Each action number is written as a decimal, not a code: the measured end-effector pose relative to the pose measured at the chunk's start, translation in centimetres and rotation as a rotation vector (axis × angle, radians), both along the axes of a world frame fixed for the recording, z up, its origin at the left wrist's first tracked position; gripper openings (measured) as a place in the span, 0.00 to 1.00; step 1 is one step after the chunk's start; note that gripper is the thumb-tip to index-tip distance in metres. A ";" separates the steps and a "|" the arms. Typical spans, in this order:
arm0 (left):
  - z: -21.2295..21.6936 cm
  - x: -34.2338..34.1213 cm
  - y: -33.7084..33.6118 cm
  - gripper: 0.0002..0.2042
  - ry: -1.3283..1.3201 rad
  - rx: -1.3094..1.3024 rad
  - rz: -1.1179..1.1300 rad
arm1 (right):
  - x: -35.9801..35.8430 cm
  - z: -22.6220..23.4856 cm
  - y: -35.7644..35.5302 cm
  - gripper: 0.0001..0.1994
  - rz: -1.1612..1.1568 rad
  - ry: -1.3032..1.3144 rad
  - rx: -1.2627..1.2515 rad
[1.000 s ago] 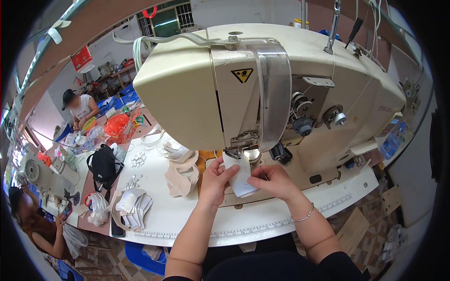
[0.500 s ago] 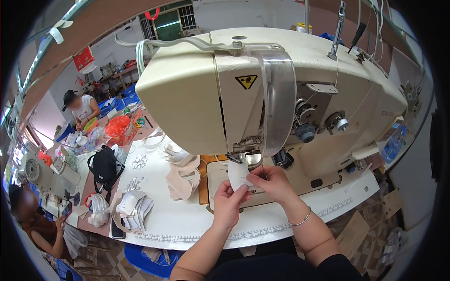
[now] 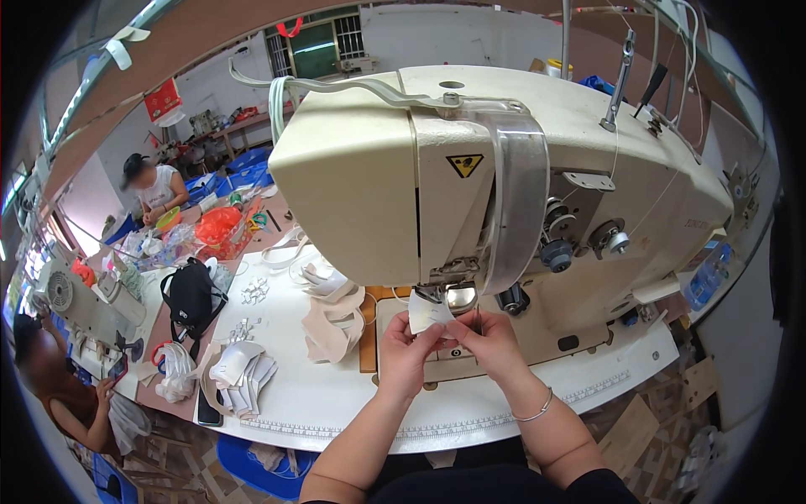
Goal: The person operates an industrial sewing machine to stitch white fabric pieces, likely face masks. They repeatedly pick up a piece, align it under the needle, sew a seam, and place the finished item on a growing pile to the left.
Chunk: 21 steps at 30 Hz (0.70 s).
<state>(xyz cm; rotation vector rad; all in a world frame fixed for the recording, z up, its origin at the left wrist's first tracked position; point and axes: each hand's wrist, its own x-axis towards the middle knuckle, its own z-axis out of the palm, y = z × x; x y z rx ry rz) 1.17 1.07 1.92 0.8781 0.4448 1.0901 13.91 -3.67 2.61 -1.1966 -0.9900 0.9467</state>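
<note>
A small white fabric piece (image 3: 428,314) is pinched between the fingers of my left hand (image 3: 405,357) and my right hand (image 3: 491,340), just in front of the needle area of a large cream sewing machine (image 3: 353,185). Both hands are closed, their thumbs meeting at the lower edge of the piece. A thin dark object (image 3: 477,321) shows beside my right hand's fingers; its kind is too small to make out. The piece's far edge lies close to the presser foot area (image 3: 430,292), and I cannot tell whether it is under the foot.
Left of the machine lie pale cut pieces (image 3: 327,328), a stack of white pieces (image 3: 245,382) and small metal parts (image 3: 254,291). A black bag (image 3: 193,296) sits further left. Two people work at the left. A blue basin (image 3: 260,470) is below the table edge.
The white piece has turned and been drawn slightly nearer together between my hands, now showing as a shorter, squarer shape. The whole view has shifted a little, so the machine appears further right and lower.
</note>
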 end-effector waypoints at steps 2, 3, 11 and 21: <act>0.1 -0.2 0.7 0.13 0.012 -0.008 -0.024 | -0.4 0.5 -0.1 0.08 0.005 -0.019 -0.021; 0.3 -0.5 1.0 0.13 0.028 -0.021 -0.037 | -0.5 0.6 -0.2 0.09 0.007 -0.029 -0.031; 1.1 -1.6 3.8 0.13 0.036 -0.101 -0.206 | 0.3 0.2 -0.7 0.04 -0.409 -0.181 0.359; 2.1 -1.4 4.2 0.12 0.083 -0.128 -0.162 | 2.2 1.1 0.1 0.11 -0.540 -0.762 0.454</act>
